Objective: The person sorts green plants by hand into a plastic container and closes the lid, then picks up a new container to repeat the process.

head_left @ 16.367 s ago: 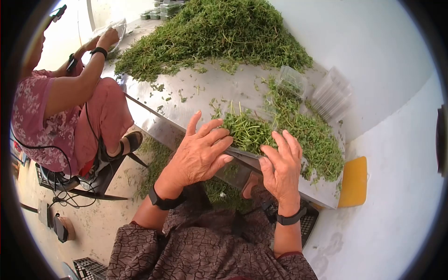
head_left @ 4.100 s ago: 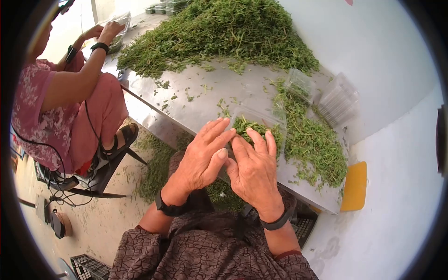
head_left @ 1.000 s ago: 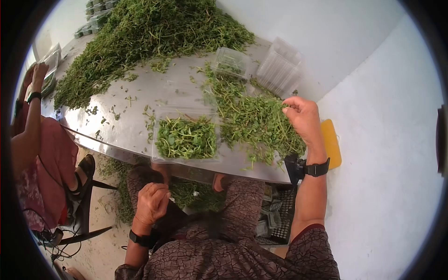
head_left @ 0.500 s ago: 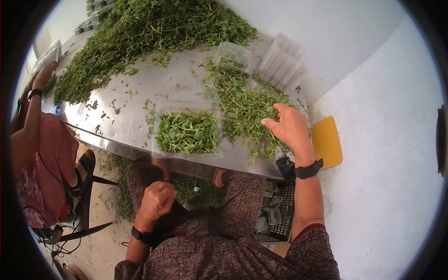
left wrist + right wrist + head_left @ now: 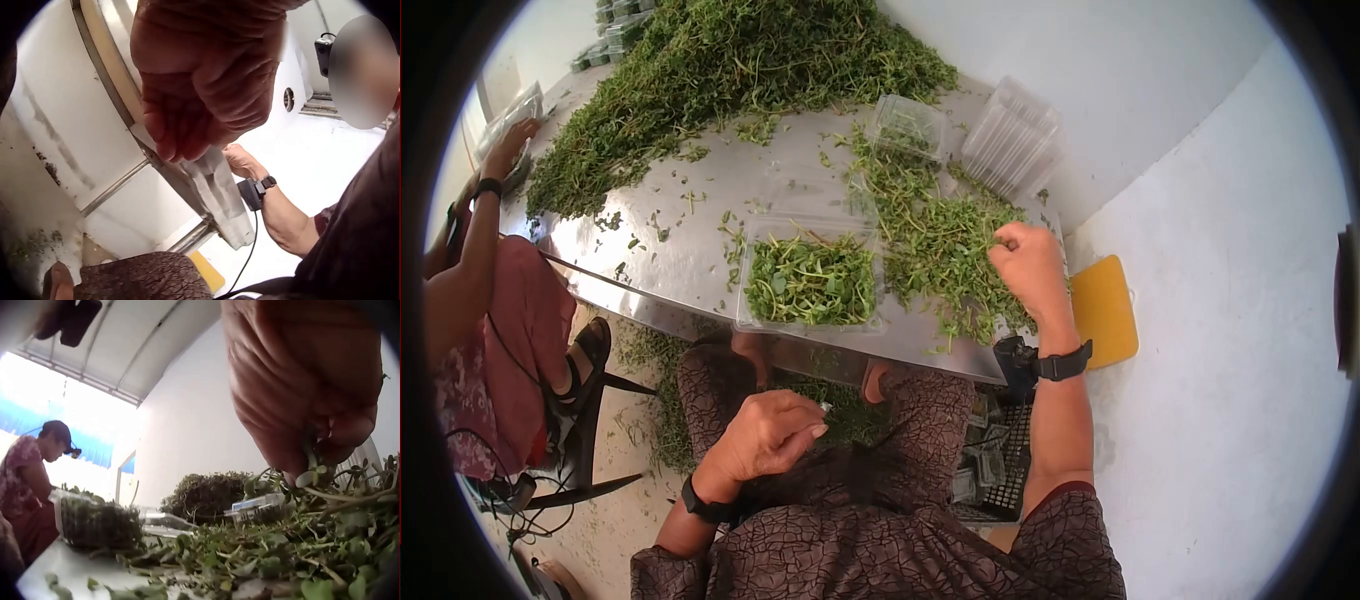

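Head view: my right hand (image 5: 1034, 275) pinches sprig (image 5: 306, 479) over greens (image 5: 940, 240); left hand (image 5: 768, 435) loosely curled, empty; I'd lift gently, sparing leaves.

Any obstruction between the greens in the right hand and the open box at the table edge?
No visible obstruction. Between the right hand, pinching a sprig, and the open box lies just the low spread of loose greens. The container stack stands farther back, off that line.

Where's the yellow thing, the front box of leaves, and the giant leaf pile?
Yellow thing (image 5: 1104, 310): head view, its middle.
Front box (image 5: 810, 329): head view, its near rim.
Leaf pile (image 5: 750, 60): head view, its middle.
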